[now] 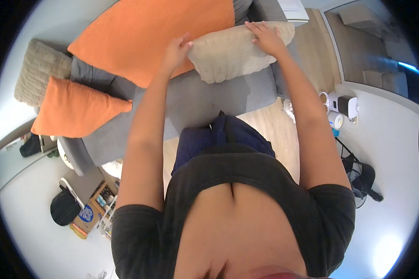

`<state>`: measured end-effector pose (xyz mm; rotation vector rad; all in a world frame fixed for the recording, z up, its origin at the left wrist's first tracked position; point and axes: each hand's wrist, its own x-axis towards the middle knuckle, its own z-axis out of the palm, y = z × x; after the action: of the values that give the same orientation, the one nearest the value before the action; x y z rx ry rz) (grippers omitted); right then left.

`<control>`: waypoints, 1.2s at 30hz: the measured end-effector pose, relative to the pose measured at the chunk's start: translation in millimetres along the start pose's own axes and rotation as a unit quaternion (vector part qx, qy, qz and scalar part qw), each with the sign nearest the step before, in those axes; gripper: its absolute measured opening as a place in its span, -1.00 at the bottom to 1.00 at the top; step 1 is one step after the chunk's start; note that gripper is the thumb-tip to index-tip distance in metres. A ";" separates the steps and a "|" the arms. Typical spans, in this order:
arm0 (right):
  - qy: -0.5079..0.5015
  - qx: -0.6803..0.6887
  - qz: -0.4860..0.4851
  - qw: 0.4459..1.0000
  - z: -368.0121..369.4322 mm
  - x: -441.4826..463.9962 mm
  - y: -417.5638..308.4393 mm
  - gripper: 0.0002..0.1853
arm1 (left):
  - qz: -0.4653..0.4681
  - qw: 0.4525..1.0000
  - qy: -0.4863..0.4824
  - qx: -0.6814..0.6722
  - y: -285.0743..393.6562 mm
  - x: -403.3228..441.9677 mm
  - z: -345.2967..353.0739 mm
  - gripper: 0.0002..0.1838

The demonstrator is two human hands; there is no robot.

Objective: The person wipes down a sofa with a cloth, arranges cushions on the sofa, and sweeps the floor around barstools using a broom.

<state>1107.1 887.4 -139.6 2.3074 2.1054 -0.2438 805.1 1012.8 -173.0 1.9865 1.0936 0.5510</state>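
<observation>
A beige textured cushion (233,56) stands tilted on the seat of the grey sofa (209,100), against a large orange cushion (158,35). My left hand (176,53) is at its left end, fingers extended, with the fingertips at or very near the edge. Across the upper right part of the beige cushion lies my right hand (267,39), its fingers spread flat on the fabric. Neither hand is wrapped round the cushion.
At the sofa's left end are a smaller orange cushion (74,109) and another beige cushion (42,72). A white side table (294,11) stands past the right armrest. A white device (342,104) and a black fan (361,174) are by the right wall.
</observation>
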 end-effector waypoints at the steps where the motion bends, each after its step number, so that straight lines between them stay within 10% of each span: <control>1: 0.027 0.016 0.000 1.000 -2.3 -4.9 0.5 -0.38 | -0.008 1.000 0.005 0.001 -4.3 -6.9 -8.2 -0.59; 10: 0.256 0.194 -0.126 0.939 7.3 -40.8 -87.9 -0.78 | -0.235 0.970 0.003 -0.058 -34.8 -152.6 -78.4 -0.72; 14: -0.081 0.288 -0.104 0.949 117.8 -81.3 -167.6 -0.72 | -0.217 0.965 -0.030 0.143 -104.7 -234.5 -46.6 -0.59; 19: -0.172 0.095 -0.078 0.977 205.8 -114.5 -235.9 -0.43 | -0.262 0.907 -0.126 0.305 -143.3 -273.4 9.4 -0.27; 36: 0.006 -0.027 0.015 1.000 416.3 -74.2 -293.6 -0.37 | -0.155 0.942 -0.040 0.294 -317.4 -271.2 127.8 -0.38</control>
<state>764.8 796.3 -513.0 2.3137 2.0538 -0.1724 587.0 830.3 -504.3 2.2330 1.6163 -0.0399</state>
